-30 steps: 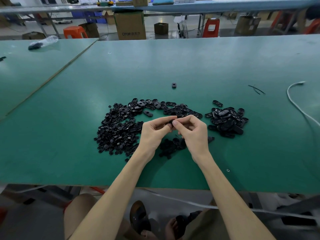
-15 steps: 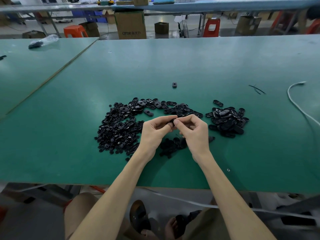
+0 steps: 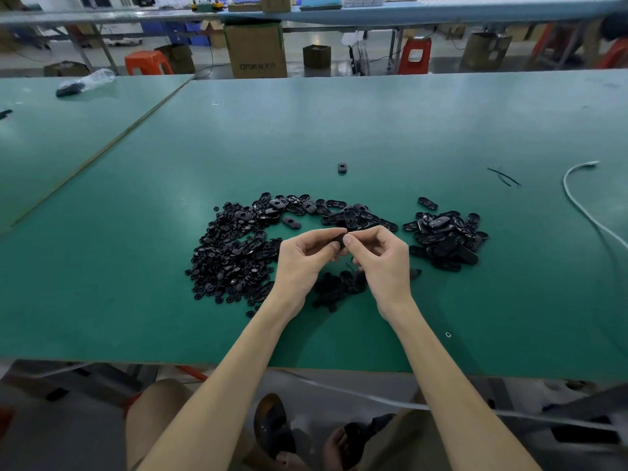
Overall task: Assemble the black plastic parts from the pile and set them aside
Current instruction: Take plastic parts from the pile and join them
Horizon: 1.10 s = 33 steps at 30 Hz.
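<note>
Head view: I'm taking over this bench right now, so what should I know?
The left hand and right hand together pinch one black part above the green table.
A big pile of loose parts lies left; a smaller heap, likely finished pieces, lies right; another small heap sits under the hands.
Left to do: finish this piece, set it aside, work through the pile.

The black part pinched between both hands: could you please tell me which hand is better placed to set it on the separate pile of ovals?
Probably the right hand: it pinches the black part together with the left hand, and the separate pile lies just beside it.
</note>
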Motion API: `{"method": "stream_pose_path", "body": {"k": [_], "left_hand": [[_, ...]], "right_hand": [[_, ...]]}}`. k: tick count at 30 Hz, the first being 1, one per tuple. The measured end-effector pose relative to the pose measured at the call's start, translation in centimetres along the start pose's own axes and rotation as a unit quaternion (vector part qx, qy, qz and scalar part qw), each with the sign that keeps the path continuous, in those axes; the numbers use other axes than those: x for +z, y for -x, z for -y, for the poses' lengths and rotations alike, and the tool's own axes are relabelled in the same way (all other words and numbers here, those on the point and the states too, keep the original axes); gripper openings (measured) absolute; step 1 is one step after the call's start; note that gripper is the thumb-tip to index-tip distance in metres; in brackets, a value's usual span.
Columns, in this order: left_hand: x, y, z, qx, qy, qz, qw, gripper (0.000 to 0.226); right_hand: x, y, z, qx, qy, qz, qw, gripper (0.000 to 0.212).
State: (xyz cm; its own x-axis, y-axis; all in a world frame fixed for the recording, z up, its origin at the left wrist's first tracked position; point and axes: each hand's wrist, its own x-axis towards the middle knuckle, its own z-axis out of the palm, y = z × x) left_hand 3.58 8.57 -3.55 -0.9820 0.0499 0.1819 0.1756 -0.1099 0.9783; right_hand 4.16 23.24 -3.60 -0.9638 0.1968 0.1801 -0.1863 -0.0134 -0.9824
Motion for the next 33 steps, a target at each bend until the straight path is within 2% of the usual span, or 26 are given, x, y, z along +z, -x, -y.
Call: {"method": "stream_pose_path", "body": {"k": [9,13,18,21,24,28,30,33], "left_hand": [[0.0,-0.1,0.1,-0.004,-0.008,0.004,1.000,0.020],[0.1,-0.5,-0.4,-0.015,-0.021,-0.020,0.999,0.014],[1.7,-2.9,-2.6,0.010,-0.085,-0.039,0.996,0.014],[3.9,-4.8,-4.4,0.028,-0.166,0.015,0.986,0.015],[6.7,-5.9,-5.6,0.055,-0.228,0.095,0.967,0.018],[10.0,-6.7,-5.9,0.062,-0.232,0.142,0.960,0.019],[11.0,-6.8,-5.7,0.038,-0.222,0.173,0.959,0.032],[10.5,-6.7,-5.0,0.038,-0.251,0.183,0.950,0.043]], "right_hand": [[0.0,0.1,0.0,0.001,-0.005,-0.008,1.000,0.006],[0.0,-0.1,0.0,0.000,-0.001,-0.014,1.000,0.003],[0.1,-0.3,-0.4,0.022,0.022,-0.020,0.999,0.010],[0.2,-0.3,-0.4,0.024,0.039,0.016,0.999,0.007],[0.1,-0.5,-0.3,0.042,0.092,0.022,0.995,0.018],[-0.1,-0.2,0.0,0.045,0.102,0.032,0.993,0.018],[-0.2,-0.1,-0.1,0.050,0.085,0.027,0.995,0.009],[0.0,-0.3,-0.4,0.063,0.086,0.011,0.994,0.015]]}}
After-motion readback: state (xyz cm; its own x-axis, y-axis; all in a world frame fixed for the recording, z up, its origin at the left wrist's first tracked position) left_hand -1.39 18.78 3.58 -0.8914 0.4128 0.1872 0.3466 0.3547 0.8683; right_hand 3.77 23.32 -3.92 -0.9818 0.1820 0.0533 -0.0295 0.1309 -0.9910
